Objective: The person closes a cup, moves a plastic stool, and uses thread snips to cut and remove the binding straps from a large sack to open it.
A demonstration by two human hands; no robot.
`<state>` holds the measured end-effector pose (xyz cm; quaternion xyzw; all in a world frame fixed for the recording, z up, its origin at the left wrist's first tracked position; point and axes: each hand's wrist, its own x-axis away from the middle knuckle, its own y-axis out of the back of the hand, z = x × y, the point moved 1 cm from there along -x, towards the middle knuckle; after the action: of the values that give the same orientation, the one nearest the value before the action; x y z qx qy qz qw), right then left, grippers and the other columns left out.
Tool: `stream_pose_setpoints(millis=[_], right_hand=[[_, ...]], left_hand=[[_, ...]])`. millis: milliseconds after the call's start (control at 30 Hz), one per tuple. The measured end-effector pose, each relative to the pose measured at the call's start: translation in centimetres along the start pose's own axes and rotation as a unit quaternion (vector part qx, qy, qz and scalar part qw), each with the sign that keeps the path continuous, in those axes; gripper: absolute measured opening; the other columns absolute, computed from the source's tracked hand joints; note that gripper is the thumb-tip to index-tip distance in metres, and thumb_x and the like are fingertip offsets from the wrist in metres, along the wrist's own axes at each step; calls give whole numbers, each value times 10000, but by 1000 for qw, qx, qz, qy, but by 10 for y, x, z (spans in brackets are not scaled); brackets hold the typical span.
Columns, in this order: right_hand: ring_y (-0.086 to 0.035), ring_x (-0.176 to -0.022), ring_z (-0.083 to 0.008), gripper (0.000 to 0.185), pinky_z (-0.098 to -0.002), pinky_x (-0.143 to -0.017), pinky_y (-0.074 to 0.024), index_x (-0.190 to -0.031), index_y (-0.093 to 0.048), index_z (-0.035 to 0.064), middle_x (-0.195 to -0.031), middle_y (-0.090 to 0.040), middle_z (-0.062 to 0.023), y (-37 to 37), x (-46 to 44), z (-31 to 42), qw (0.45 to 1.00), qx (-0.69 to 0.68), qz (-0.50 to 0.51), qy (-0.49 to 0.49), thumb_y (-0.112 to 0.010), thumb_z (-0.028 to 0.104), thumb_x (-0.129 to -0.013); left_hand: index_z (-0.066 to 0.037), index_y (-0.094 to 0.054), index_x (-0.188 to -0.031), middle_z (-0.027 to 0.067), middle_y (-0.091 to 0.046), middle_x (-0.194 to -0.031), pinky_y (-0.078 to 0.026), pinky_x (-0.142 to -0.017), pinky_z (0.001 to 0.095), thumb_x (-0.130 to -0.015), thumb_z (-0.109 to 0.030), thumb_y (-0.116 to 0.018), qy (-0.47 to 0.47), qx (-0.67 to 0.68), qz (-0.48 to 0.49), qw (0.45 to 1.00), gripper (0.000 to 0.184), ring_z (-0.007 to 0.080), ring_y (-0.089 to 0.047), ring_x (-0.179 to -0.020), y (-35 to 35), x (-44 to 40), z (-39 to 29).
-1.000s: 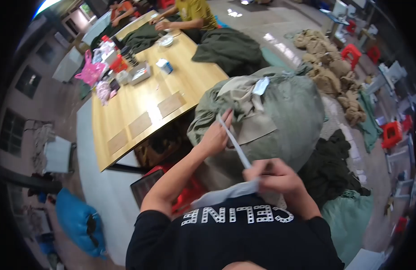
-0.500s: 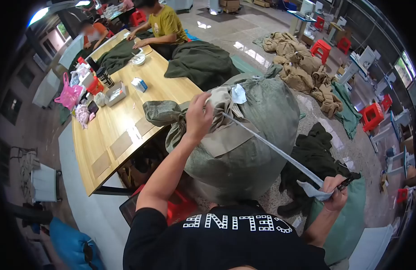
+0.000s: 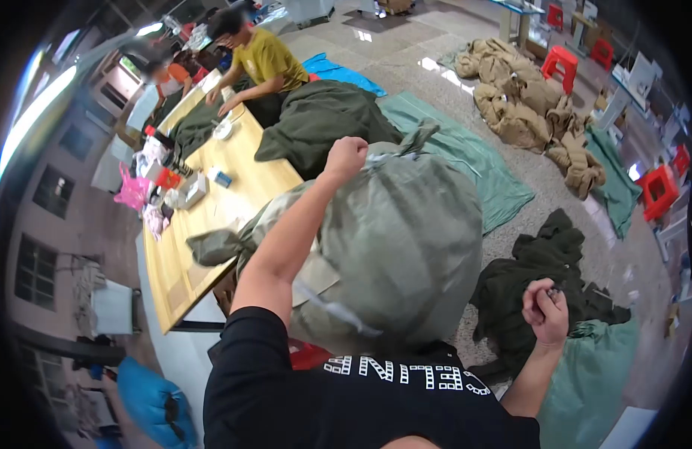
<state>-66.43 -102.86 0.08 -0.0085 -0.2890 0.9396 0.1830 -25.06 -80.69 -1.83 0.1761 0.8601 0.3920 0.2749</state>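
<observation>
I see a big grey-green sack (image 3: 406,247) right in front of the person, fat and round, just below and to the right of the left hand (image 3: 348,156). Those fingers are curled in by its top; I can't tell if they have hold of anything. The sack is so round that its long way is hard to tell. One bunched-up ear (image 3: 211,248) points left over the table (image 3: 162,262), and another ear (image 3: 422,136) points away and right, past the left fingers. The sack is shut, so I can't see what is in it. A pale cloth strip (image 3: 346,314) hangs down its near side, well below the left fingers and well left of the right ones.

The right hand (image 3: 546,310) is up in the air with its fingers bent shut around a small dark thing (image 3: 554,292), mostly hidden. Behind those fingers is a heap of dark green cloth (image 3: 514,277), and below them is a green sack (image 3: 589,382).

Left of the left fingers, on the table, are a white bowl (image 3: 224,137), a grey box (image 3: 197,192) and a pink plastic bag (image 3: 132,188). What they hold is too small to tell.
</observation>
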Motion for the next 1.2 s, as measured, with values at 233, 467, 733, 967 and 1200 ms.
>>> stream_pose_setpoints(millis=[233,467,733,967,1200], right_hand=[[-329,-448,-16,154,-167,-405,-258,-929,-553,-10,-709,-535,-29,37,-122,-23,987,68,42,-137,-445,70,-853],[-299,-477,7,150,-155,-425,-249,-931,-564,32,-678,-498,30,-7,-217,-43,973,166,147,-67,-460,109,-856],[-547,-777,-133,191,-253,-715,-427,-963,-544,-8,-826,-592,-46,-23,-228,-115,943,239,232,5,-450,112,-848],[-528,-851,-118,183,-243,-779,-410,-958,-542,-18,-890,-577,-59,-5,-208,-113,960,148,185,-150,-429,85,-856],[-489,-676,-65,183,-201,-610,-404,-970,-541,10,-871,-574,-32,0,-212,-117,961,77,183,-195,-435,110,-860]], left_hand=[[-29,-548,-936,155,-527,-961,-399,-769,398,-696,-158,-557,-83,-166,-8,983,273,315,-491,-925,-120,32,-48],[-17,-559,-883,164,-539,-926,-427,-721,401,-699,-76,-482,103,-165,21,981,209,317,-524,-849,-114,27,-35],[-85,-642,-777,134,-613,-796,-452,-721,416,-639,-160,-548,170,-349,157,908,183,302,-585,-802,-100,-19,-35],[-16,-587,-685,165,-577,-661,-424,-561,381,-643,-82,-538,108,-171,43,978,92,261,-574,-638,-87,-24,0],[-21,-599,-705,16,-555,-609,-400,-538,254,-629,-93,-625,334,123,159,921,108,93,-496,-586,-69,-47,-2]])
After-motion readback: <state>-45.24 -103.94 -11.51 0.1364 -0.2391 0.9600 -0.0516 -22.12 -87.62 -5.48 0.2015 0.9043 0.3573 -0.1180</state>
